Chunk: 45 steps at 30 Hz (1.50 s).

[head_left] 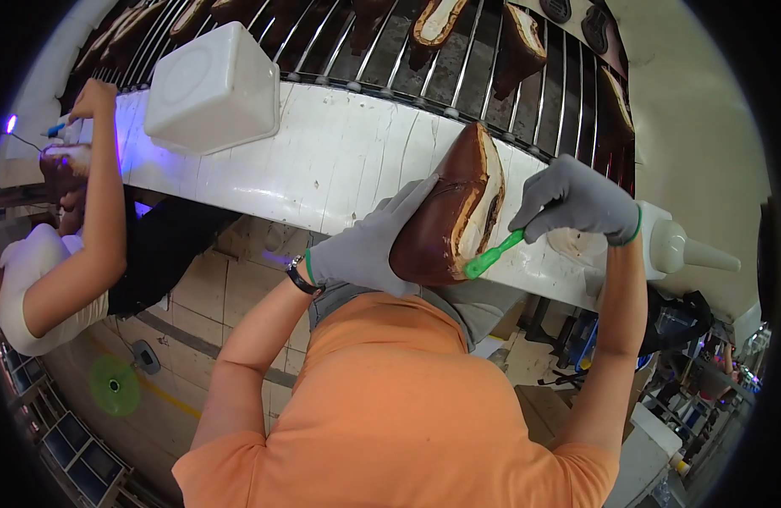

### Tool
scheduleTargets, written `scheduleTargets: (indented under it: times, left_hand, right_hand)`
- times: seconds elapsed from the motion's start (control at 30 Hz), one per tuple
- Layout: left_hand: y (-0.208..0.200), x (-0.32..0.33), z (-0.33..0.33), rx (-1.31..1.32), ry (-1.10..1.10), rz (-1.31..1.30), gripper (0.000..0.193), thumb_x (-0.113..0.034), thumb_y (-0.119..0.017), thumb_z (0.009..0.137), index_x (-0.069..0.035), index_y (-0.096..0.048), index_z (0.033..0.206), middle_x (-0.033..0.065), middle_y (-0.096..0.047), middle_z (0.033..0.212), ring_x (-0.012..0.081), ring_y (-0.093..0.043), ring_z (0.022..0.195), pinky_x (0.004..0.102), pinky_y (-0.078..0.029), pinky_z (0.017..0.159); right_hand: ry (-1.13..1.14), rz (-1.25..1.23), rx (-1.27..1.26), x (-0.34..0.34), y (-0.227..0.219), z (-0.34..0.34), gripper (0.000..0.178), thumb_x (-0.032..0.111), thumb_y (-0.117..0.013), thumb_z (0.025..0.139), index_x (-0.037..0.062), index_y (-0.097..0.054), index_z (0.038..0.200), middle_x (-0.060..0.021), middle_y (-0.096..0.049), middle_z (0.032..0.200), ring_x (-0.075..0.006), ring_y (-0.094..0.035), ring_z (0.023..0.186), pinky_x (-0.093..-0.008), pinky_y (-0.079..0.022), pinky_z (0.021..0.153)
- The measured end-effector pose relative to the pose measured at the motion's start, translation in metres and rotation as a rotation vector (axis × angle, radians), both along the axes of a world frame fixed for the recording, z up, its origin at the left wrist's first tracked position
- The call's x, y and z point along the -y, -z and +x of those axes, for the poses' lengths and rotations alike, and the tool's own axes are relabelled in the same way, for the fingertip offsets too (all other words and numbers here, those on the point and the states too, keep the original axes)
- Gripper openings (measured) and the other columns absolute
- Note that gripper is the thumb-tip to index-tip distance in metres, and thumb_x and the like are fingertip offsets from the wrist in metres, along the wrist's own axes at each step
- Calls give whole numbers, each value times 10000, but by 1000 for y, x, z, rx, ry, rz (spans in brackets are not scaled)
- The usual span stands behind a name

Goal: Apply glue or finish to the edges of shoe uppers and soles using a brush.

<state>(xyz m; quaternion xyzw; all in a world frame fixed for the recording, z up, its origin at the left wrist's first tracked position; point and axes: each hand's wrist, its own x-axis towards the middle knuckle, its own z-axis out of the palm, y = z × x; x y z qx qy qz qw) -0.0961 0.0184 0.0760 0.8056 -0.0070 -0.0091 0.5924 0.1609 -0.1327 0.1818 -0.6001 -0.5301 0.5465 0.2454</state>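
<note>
My left hand (375,241), in a grey glove, is closed around a brown leather shoe upper (431,229). The upper lies tilted on its side at the near edge of the white bench, its pale underside turned to the right. In my gloved right hand (581,201) is a green-handled brush (495,256), pinched between thumb and fingers. The brush's head meets the near end of the upper's underside, along its rim; its bristles are hidden. Beside my right wrist is a white plastic container (661,241) with a long tapered spout.
A white plastic box (211,89) stands on the white bench (340,144). Beyond it, a rack of metal rollers (399,63) carries several brown shoe uppers (519,51). On the left, a co-worker's arm (103,186) reaches over the bench near another upper.
</note>
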Motion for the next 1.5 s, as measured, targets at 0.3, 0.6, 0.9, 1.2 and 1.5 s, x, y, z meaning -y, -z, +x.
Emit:
scheduleTargets:
  times: [0.3, 0.6, 0.9, 1.2, 1.5]
  left_hand:
    - [3, -17, -11, -19, -107, -279, 1080, -167, -773, 682, -40, -123, 1534, 197, -406, 1466, 279, -433, 1339, 335, -336, 1096]
    - [-24, 25, -22, -47, -693, 162, 793, -208, -805, 719, -65, -419, 1397, 187, -653, 1156, 340, -662, 1011, 374, -540, 861]
    - [-54, 14, -13, 173, -570, 491, 778, -138, -806, 669, -100, -466, 1368, 145, -668, 1104, 317, -668, 935, 367, -548, 776]
    - [-93, -22, 20, 209, -369, 690, 717, -177, -807, 683, -134, -516, 1337, 108, -690, 1050, 287, -679, 888, 350, -542, 735]
    - [-137, -93, 92, 129, -28, 859, 630, -384, -783, 704, -164, -576, 1257, 143, -683, 816, 326, -665, 773, 405, -502, 680]
  right_hand:
    - [205, 148, 243, -29, -32, 4, 172, 34, -745, 766, -21, -741, 928, -64, -683, 765, -88, -616, 695, -236, -463, 637]
    - [161, 105, 166, -47, -27, -7, 196, 80, -745, 786, -21, -740, 954, -34, -667, 739, -73, -561, 672, -233, -431, 629]
    - [838, 183, 180, 29, 13, -40, 148, 98, -682, 828, -2, -743, 918, 36, -599, 653, -14, -420, 535, -201, -290, 479]
    - [830, 200, 21, 32, 19, -47, 154, 112, -689, 852, -9, -741, 930, -2, -659, 725, -37, -482, 592, -214, -355, 522]
    - [759, 563, 141, 29, 27, -25, 151, 32, -724, 799, -9, -741, 943, -43, -669, 776, -68, -557, 703, -232, -418, 627]
